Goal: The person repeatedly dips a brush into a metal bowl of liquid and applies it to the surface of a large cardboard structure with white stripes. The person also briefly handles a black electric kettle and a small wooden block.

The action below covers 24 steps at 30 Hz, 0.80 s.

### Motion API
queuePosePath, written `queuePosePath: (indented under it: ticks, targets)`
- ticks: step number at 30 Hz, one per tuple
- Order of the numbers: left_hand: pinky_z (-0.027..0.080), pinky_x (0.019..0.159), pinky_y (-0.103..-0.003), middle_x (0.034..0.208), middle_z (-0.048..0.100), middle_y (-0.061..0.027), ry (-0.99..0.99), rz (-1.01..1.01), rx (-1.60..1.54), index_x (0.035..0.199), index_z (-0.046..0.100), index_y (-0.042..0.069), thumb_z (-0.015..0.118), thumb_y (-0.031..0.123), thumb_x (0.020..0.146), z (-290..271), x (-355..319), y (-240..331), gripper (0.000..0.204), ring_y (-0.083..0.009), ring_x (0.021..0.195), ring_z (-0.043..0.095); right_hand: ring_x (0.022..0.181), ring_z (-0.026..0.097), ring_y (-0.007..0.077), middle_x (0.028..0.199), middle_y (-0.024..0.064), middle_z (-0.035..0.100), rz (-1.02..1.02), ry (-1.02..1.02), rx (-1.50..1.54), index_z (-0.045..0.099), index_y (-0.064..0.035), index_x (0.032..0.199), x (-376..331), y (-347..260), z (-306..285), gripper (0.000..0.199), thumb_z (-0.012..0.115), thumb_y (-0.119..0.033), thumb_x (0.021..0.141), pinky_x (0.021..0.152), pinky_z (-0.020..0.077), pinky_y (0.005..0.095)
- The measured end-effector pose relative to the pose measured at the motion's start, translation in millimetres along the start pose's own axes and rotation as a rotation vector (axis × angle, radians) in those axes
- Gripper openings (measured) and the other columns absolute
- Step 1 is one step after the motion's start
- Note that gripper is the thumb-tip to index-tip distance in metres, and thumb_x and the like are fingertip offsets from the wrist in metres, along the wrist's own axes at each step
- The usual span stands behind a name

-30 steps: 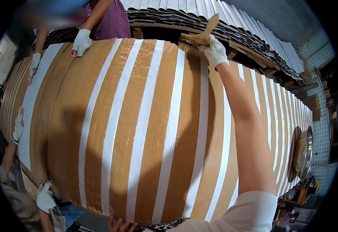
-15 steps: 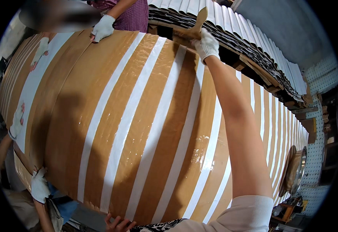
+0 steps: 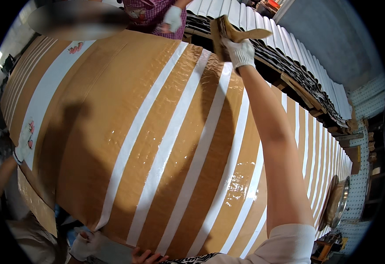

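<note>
My right hand, in a white knit glove, is closed around a wide wooden brush at the far edge of a brown sheet surface with white stripes. The brush's handle points right and its dark bristled side faces left. Down at the near edge, the bare fingers of my left hand lie apart against the sheet's rim, its palm hidden. The brown surface looks wet and shiny in the middle, and its far part is wrinkled beside the brush.
Co-workers' gloved hands are at the far edge, on the left and at the near left. A metal basin stands on the right. Beyond the far edge lies a stack of layered sheets.
My right hand has turned the brush, its handle swinging from upward to the right. A co-worker's far hand has left the sheet; the near-left one has moved right along the edge.
</note>
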State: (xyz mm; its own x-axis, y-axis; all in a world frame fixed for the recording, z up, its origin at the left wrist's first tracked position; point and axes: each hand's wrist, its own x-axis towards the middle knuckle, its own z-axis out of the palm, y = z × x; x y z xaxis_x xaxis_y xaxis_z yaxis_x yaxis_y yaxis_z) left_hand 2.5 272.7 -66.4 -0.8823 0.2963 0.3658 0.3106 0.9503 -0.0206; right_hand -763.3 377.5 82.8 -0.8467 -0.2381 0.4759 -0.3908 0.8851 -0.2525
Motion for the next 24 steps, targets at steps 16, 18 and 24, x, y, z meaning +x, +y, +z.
queuePosePath:
  ticks: [16,18,24]
  targets:
    - [0.048,0.102,-0.055,0.125,0.054,0.0014,-0.056,0.089,-0.033,0.129,0.063,0.035,0.058,0.046,0.100,-14.0,-0.3,-21.0,0.032,-0.0233,0.119,0.052,0.089,0.068,0.0215,0.107,0.0121,0.068,0.732,0.095,1.095,0.067,0.0026,0.114,-141.9,122.6,-61.3,0.046,0.076,-0.027,0.080,0.078,0.0563,0.0368]
    - [0.048,0.102,-0.055,0.123,0.055,0.0014,-0.026,0.069,-0.085,0.128,0.064,0.035,0.059,0.045,0.099,-16.4,7.7,-21.9,0.031,-0.0238,0.118,0.052,0.096,0.068,0.0260,0.114,0.0161,0.069,0.991,0.172,0.695,0.062,0.0033,0.122,-155.6,190.1,-78.9,0.062,0.079,-0.034,0.076,0.086,0.0558,0.0379]
    - [0.045,0.104,-0.055,0.121,0.057,0.0025,-0.438,-0.203,-0.552,0.127,0.064,0.037,0.070,0.035,0.094,21.8,-67.1,-7.2,0.033,-0.0250,0.119,0.053,0.093,0.068,0.0357,0.102,0.0198,0.069,0.643,0.140,0.522,0.059,0.0003,0.111,-131.7,129.9,-88.8,0.053,0.071,-0.039,0.078,0.084,0.0540,0.0419]
